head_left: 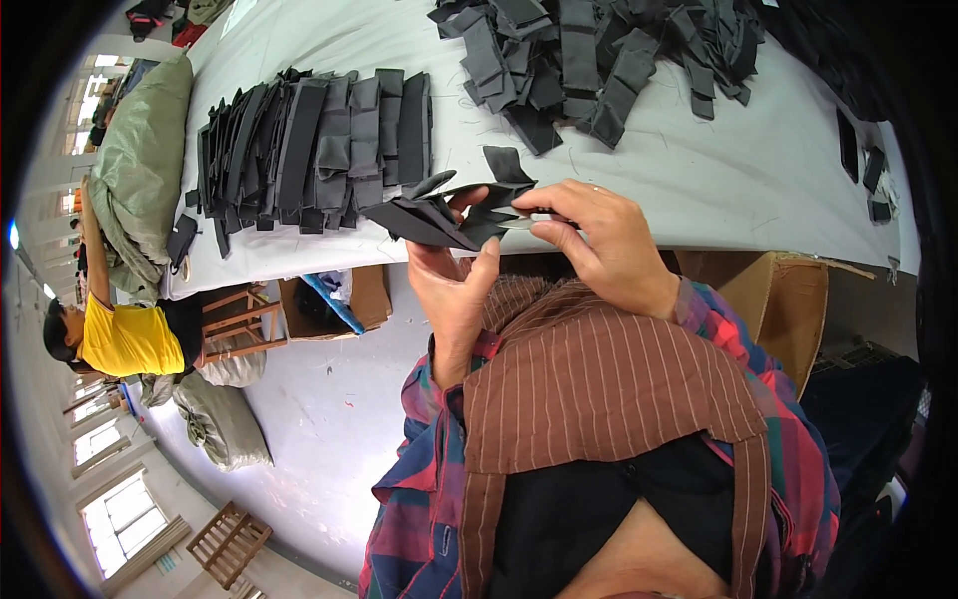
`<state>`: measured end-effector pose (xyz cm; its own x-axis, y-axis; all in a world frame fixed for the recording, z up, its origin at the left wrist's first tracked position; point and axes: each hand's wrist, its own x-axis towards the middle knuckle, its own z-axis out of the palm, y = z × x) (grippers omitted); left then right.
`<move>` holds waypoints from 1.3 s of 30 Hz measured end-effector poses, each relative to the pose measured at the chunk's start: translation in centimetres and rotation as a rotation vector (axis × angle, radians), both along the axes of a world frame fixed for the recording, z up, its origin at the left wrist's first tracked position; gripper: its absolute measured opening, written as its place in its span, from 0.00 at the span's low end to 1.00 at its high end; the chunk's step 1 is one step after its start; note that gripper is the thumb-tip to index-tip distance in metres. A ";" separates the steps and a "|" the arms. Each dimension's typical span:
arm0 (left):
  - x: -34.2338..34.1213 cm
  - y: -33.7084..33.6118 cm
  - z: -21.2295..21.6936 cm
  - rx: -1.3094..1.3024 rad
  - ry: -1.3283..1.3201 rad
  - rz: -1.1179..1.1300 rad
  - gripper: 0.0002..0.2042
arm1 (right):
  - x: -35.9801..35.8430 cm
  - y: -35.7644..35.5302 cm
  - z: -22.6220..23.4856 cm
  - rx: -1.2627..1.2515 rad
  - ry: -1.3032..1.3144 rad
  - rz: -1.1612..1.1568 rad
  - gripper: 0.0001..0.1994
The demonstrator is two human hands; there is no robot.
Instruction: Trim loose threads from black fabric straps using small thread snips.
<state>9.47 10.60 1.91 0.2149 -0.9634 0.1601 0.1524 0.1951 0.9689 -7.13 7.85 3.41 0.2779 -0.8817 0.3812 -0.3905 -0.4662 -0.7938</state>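
My left hand (449, 290) grips several folded dark grey fabric pieces (424, 222) over the table's front edge, its thumb and fingers around them. My right hand (617, 245) is closed on small thread snips (517, 224). Their silver blades point left and touch or nearly touch the cloth by my left thumb; the grip is mostly covered by my fingers. Just beyond my left hand, a long row of stacked dark fabric strips (304, 150) lies on the white-covered table (699, 170).
A loose heap of dark fabric pieces (559, 70) lies at the table's far side. Cardboard boxes (369, 298) stand below the front edge. A person in a yellow top (135, 334) reaches up at the left, near a large green sack (150, 150). Loose threads dot the tabletop.
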 end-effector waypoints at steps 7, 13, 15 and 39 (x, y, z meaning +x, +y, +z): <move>0.0 0.1 -0.4 -0.015 -0.121 -0.014 0.29 | 1.7 0.2 -0.1 -0.070 0.170 -0.043 0.07; -0.5 0.3 -0.4 0.001 -0.093 -0.031 0.29 | 2.2 0.0 -0.7 -0.117 0.286 -0.058 0.05; -0.5 0.3 -0.6 0.012 -0.062 -0.031 0.29 | 2.1 -0.1 -0.7 -0.121 0.317 -0.033 0.05; 2.2 -0.4 -1.7 0.290 0.373 -0.139 0.11 | -0.9 0.1 -1.1 0.296 0.023 0.049 0.08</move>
